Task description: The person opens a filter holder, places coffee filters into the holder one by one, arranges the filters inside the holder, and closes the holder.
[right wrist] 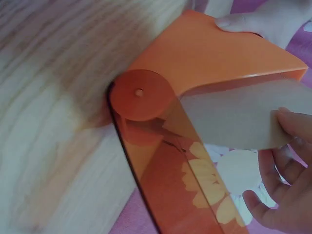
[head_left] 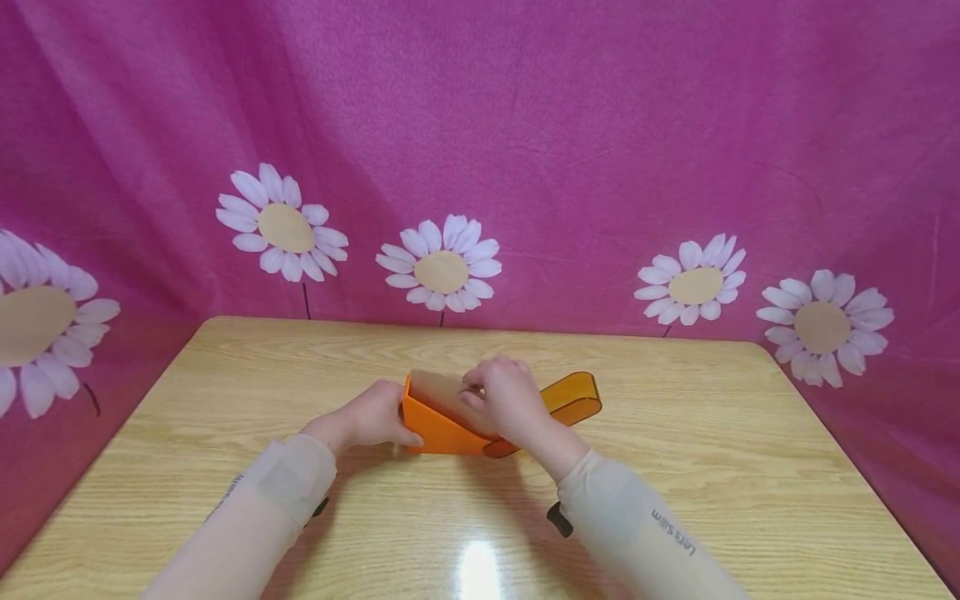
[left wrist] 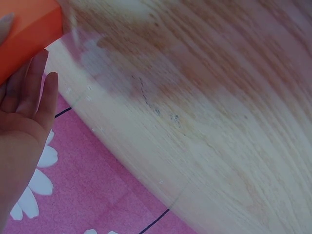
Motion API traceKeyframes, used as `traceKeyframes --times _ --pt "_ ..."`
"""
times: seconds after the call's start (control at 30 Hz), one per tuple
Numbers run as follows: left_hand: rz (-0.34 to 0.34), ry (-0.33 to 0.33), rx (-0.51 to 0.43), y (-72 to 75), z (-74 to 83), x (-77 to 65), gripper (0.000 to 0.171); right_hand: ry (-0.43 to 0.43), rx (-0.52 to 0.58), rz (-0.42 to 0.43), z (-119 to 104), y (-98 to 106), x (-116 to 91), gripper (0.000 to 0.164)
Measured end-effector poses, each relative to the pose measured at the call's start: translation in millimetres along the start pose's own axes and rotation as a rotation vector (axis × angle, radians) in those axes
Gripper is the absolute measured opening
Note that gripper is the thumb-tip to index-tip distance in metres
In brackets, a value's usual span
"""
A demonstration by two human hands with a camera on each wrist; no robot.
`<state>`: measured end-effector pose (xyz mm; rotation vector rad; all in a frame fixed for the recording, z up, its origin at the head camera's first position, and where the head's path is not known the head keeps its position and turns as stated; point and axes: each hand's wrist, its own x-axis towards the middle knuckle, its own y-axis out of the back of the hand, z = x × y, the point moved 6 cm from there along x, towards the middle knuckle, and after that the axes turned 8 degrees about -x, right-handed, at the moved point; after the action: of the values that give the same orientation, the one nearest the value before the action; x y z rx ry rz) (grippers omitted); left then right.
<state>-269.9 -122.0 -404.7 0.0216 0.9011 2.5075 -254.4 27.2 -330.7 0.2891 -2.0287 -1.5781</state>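
Observation:
An orange case (head_left: pixel 446 429) stands on the table, with a see-through amber lid (head_left: pixel 577 398) swung open to the right on a round pivot. My left hand (head_left: pixel 375 414) grips the left end of the case, thumb on the near side. A thin brownish sheet (head_left: pixel 437 392), paper-like with a curved edge, sticks up out of the case's open top. Thumb and fingers of my right hand (right wrist: pixel 287 165) pinch the sheet's edge above the opening. The sheet's lower part is hidden inside the case. Only a corner of the case shows in the left wrist view, beside the left fingers (left wrist: pixel 36 85).
The pale wood-grain table (head_left: pixel 712 467) extends around the case, with a bright glare spot near its front edge. Behind and at both sides hangs a magenta cloth (head_left: pixel 570 167) printed with white daisies. Pale sleeves cover both forearms.

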Motion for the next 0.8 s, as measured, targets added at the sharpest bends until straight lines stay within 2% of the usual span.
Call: traceKeyframes --times 0.27,0.47,0.63,0.8 --pt "0.0 0.018 0.001 0.4 0.0 0.2 0.028 -0.009 -0.003 -0.005 2 -5 -2 0.015" --pt "-0.004 0.037 -0.01 0.6 0.5 -0.5 0.031 -0.021 0.047 -0.022 3 -10 -3 0.011" --pt "-0.003 0.036 -0.009 0.2 1.3 -0.9 0.033 -0.06 0.063 -0.013 4 -12 -4 0.015" --pt "-0.005 0.031 -0.009 0.0 1.2 -0.9 0.035 -0.097 0.054 -0.053 4 -16 -5 0.02"
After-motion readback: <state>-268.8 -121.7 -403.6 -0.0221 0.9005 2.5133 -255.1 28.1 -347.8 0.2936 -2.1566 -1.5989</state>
